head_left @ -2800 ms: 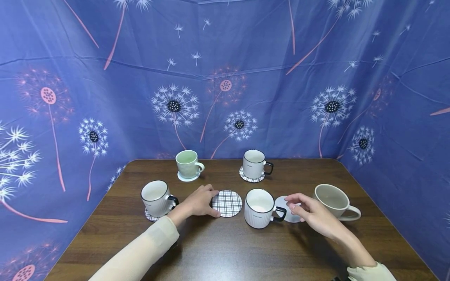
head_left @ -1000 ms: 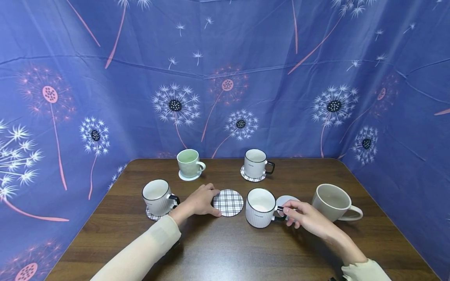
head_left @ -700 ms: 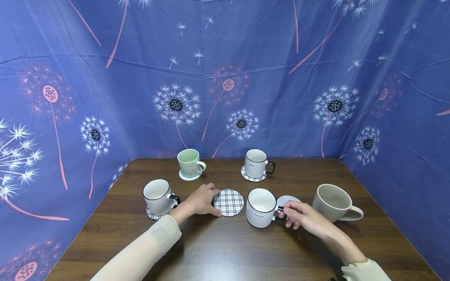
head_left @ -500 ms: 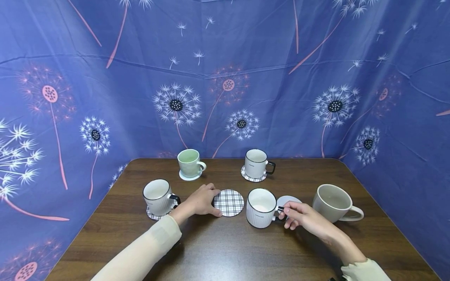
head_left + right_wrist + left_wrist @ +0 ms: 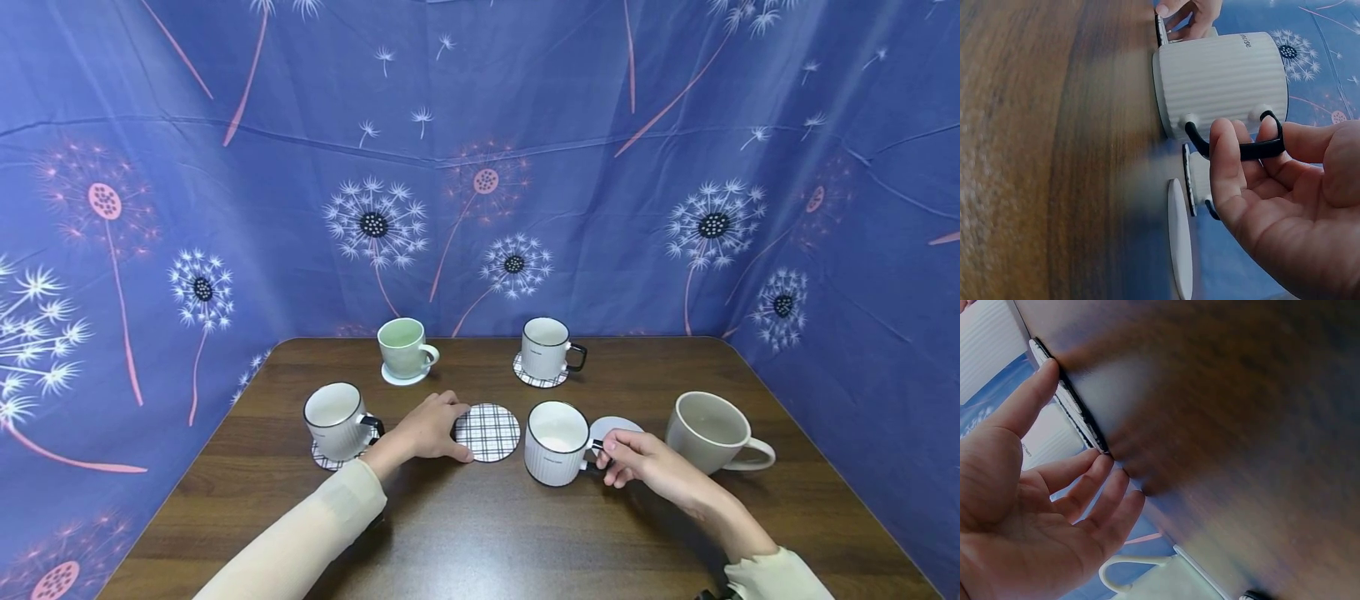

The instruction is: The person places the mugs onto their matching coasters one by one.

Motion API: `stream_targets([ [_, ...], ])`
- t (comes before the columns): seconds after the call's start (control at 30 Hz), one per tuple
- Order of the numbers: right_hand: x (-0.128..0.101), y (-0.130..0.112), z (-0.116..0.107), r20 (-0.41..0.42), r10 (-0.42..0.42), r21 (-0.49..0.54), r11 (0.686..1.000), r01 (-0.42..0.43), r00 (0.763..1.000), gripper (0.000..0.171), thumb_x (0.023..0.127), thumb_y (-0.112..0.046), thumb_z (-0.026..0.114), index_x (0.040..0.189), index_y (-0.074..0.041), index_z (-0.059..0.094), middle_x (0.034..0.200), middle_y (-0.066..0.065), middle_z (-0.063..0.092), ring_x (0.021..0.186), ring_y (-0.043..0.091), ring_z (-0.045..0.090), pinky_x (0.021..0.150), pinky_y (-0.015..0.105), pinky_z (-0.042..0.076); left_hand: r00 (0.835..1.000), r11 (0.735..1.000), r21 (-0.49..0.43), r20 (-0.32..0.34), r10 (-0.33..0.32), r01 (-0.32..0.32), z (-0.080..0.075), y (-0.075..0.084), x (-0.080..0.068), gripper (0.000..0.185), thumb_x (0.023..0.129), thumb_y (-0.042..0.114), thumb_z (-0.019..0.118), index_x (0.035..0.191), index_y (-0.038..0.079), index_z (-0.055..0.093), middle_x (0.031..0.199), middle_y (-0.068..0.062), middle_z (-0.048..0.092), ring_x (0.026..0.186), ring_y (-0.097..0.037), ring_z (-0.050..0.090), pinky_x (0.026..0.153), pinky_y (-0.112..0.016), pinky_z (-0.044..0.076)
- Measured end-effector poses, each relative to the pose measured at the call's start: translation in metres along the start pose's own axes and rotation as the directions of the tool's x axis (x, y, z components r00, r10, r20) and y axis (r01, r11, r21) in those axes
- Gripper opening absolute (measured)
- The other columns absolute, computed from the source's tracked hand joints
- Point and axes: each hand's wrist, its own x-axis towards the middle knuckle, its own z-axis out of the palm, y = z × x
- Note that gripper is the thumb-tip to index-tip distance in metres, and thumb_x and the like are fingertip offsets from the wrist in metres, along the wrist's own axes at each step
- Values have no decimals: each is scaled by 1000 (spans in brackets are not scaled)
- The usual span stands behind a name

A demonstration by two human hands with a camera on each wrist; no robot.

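Note:
My left hand [image 5: 429, 429] spans the left edge of a round plaid coaster [image 5: 487, 433], which lies on the table. In the left wrist view, the thumb and fingertips [image 5: 1105, 459] grip the coaster's dark rim [image 5: 1069, 397]. Just right of it, a white ribbed mug [image 5: 556, 446] with a black rim appears to stand on the bare table. My right hand [image 5: 648, 462] holds that mug by its black handle [image 5: 1260, 149], fingers through the loop and thumb against its top. Behind the right hand lies a plain white coaster [image 5: 615, 427], partly hidden by the fingers.
A large beige mug [image 5: 708, 433] stands right of my right hand. On coasters are a ribbed mug [image 5: 333, 421] at left, a green mug [image 5: 402, 350] at back left, and another ribbed mug [image 5: 543, 350] at back. A blue dandelion-print cloth [image 5: 600, 275] hangs behind the table.
My right hand, earlier spread above the plain white coaster, has moved left and down and taken hold of the mug's handle. The left hand stays at the plaid coaster; the mugs keep their places.

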Motion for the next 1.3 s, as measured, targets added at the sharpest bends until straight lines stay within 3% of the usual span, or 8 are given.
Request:
stream_targets([
  [0.53,0,-1,2,-9,-39,-55,998,39,999,34,115,-15,43,106,13,61,101,23,64,85,17,70,78,31,60,1000,999,31,-13,16,-15,1,1,-2,82,80,40,92,144,-1,63,132,-14,61,119,-31,55,103,-45,51],
  [0.8,1,-10,2,-24,-71,-53,996,69,997,35,116,-15,41,106,13,60,102,19,63,86,17,70,79,30,60,1000,1000,-10,-16,10,-11,1,1,-2,82,77,38,95,142,-2,64,129,-14,62,118,-32,56,103,-47,51],
  [1.3,14,-22,7,-89,-32,-101,995,23,996,29,115,-14,44,105,8,61,106,23,63,88,21,70,81,30,60,1000,1000,0,-23,18,-18,4,-3,-1,83,77,40,95,142,0,64,129,-13,62,117,-32,56,102,-47,51],
])
